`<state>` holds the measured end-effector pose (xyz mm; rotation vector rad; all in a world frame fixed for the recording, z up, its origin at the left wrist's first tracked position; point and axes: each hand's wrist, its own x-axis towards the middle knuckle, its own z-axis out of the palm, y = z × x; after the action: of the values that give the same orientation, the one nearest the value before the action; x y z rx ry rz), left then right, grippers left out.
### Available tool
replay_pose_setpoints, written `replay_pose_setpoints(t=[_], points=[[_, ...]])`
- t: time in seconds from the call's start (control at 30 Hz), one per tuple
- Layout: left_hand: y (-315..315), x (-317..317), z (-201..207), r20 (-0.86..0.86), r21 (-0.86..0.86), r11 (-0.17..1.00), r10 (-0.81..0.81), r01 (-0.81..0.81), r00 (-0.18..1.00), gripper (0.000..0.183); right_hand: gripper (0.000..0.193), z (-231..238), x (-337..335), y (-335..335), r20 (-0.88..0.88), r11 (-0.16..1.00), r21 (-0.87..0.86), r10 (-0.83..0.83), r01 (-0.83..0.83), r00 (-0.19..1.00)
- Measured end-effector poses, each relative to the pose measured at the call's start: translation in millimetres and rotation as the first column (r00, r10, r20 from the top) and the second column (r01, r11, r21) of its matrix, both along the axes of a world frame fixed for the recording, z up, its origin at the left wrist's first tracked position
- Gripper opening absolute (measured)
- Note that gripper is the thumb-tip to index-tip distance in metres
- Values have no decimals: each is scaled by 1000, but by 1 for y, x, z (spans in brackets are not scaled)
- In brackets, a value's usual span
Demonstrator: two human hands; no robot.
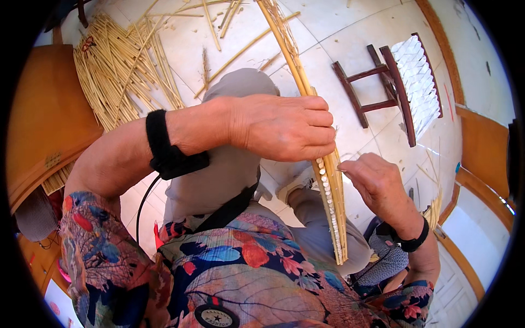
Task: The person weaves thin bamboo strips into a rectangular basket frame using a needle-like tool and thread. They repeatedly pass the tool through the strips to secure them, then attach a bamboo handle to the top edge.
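A flat row of straw-coloured plant stalks lies against my knee, with pale round cut ends lined up along its left edge. My left hand is closed around its upper part, fingers curled over the far side. Longer stalks with a wispy dry top run out beyond that hand, away from me. Beside the right edge of the row, my right hand has thumb and forefinger pinched together. What lies in that pinch is too fine to make out.
A heap of cut stalks covers the floor at far left, by a brown wooden cabinet. Loose stalks are scattered ahead. A dark stool with a white woven seat lies on its side at right. A black cable hangs from my left forearm.
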<state>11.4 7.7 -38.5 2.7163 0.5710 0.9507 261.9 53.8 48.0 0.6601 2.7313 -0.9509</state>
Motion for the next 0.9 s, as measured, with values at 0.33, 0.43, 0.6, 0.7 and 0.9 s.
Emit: replay_pose_setpoints(t=[0.33, 0.43, 0.6, 0.7, 0.9], points=[[1, -4, 5, -39, -35, 999, -13, 11, 999, 32, 9, -5, -15, 3, 42, 943, -303, -130, 136, 991], [2, -6, 6, -56, -47, 998, -32, 30, 998, 34, 9, -12, -11, 5, 36, 949, -309, -50, 59, 998], [1, -8, 11, -83, -72, 997, -43, 37, 996, 35, 15, -15, 0, 8, -46, 968, -241, 63, -72, 997], [3, -9, 15, -114, -71, 997, -50, 42, 992, 34, 17, -13, 2, 11, -55, 969, -208, 128, -136, 990], [3, -6, 13, -101, -30, 999, -34, 31, 994, 33, 17, -10, 8, 12, -59, 962, -224, 145, -155, 988]])
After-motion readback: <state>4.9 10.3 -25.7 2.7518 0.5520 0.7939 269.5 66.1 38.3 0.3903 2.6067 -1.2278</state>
